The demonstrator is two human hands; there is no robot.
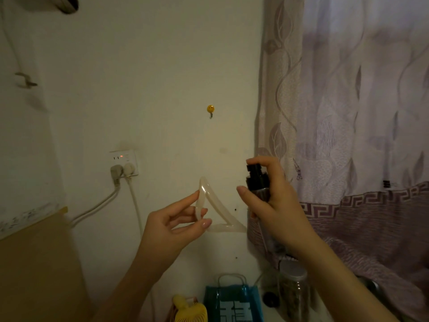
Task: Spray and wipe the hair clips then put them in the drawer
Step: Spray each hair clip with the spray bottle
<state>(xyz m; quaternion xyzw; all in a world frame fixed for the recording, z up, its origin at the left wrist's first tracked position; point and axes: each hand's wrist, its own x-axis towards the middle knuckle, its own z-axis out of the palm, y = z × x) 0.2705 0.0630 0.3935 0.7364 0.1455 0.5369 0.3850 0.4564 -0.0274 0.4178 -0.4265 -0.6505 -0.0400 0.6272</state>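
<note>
Left hand: the left hand [176, 223] held the hair clip [217, 209] in a pinch, fingertips on its left limb and thumb at the lower left corner, the remaining fingers curled loosely behind.
Right hand: the right hand [274, 201] was wrapped round the spray bottle [258, 180], its forefinger lying on top of the black pump head and its thumb stretched out toward 9 o'clock.
Clip position: the clip hung in the air in front of the wall [162, 77], between the two hands, at about 6 o'clock from the smiley hook [210, 109].
Clip shape and axis: a pale, translucent triangular clip; its apex pointed to 12 o'clock, the base ran from 9 to 3 o'clock, and the longest limb slanted from the apex down toward 4 o'clock.
Key relation: the clip lay at roughly 8 o'clock from the pump head, near it but not touching; the left hand was the nearer one, already on the clip.
Nozzle: it seemed to face 9 o'clock, toward the clip, though the opening itself could not be made out.
Step, as judged: spraying, with wiping and the drawer not yet done; no drawer was in view.
Below: a blue bag [233, 303] and a lidded jar [293, 291] stood at 6 o'clock from the hands.
</note>
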